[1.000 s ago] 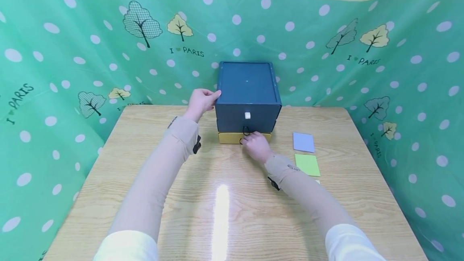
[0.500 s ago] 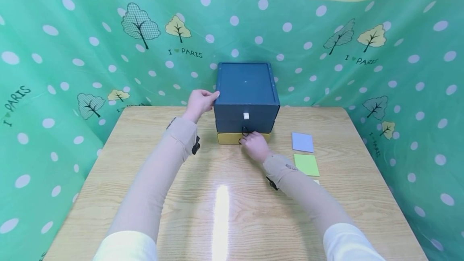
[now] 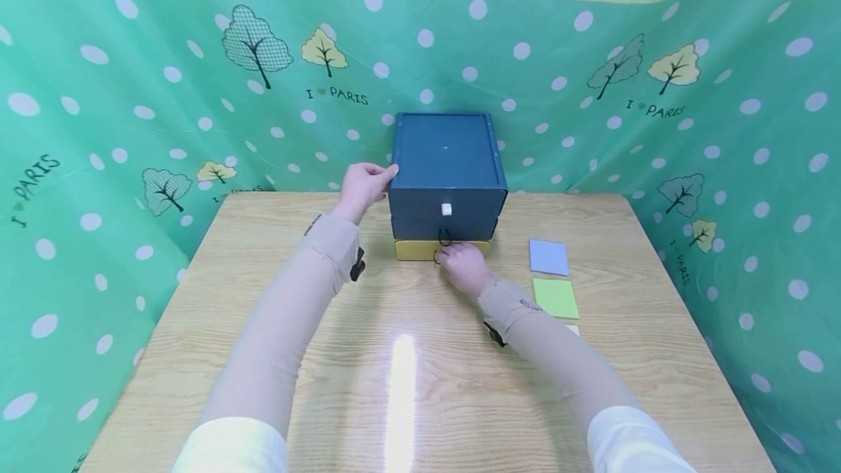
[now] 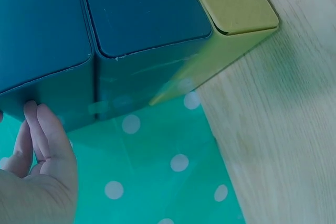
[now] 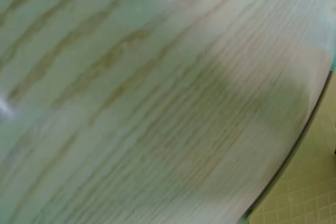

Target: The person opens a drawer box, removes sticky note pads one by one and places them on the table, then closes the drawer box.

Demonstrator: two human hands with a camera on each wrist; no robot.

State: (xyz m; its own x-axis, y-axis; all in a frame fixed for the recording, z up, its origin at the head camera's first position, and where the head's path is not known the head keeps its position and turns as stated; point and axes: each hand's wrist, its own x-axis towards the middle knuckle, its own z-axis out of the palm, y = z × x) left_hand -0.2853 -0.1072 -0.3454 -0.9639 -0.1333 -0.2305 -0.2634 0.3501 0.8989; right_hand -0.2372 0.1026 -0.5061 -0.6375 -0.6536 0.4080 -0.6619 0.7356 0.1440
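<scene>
A stacked drawer box (image 3: pixel 450 150) stands at the back of the table, with two dark blue drawers above a yellow drawer (image 3: pixel 414 250). My left hand (image 3: pixel 363 185) rests against its left side, thumb at the top front edge. In the left wrist view the fingers (image 4: pixel 50 127) lie nearly straight against the blue side wall. My right hand (image 3: pixel 465 267) is at the front of the yellow drawer, its curled fingers holding the small black ring pull (image 3: pixel 436 257), mostly covered by them. All the drawers look pushed in.
Blue (image 3: pixel 549 258) and green (image 3: pixel 556 298) sticky-note pads lie right of the box; a pale corner of another shows by the right sleeve. A black ring (image 3: pixel 444 237) and a white knob (image 3: pixel 447 209) mark the blue drawers. A polka-dot curtain (image 3: pixel 368 35) hangs behind.
The right fingers have dropped very slightly, so more of the upper black ring shows. The left hand and the drawers stay where they were.
</scene>
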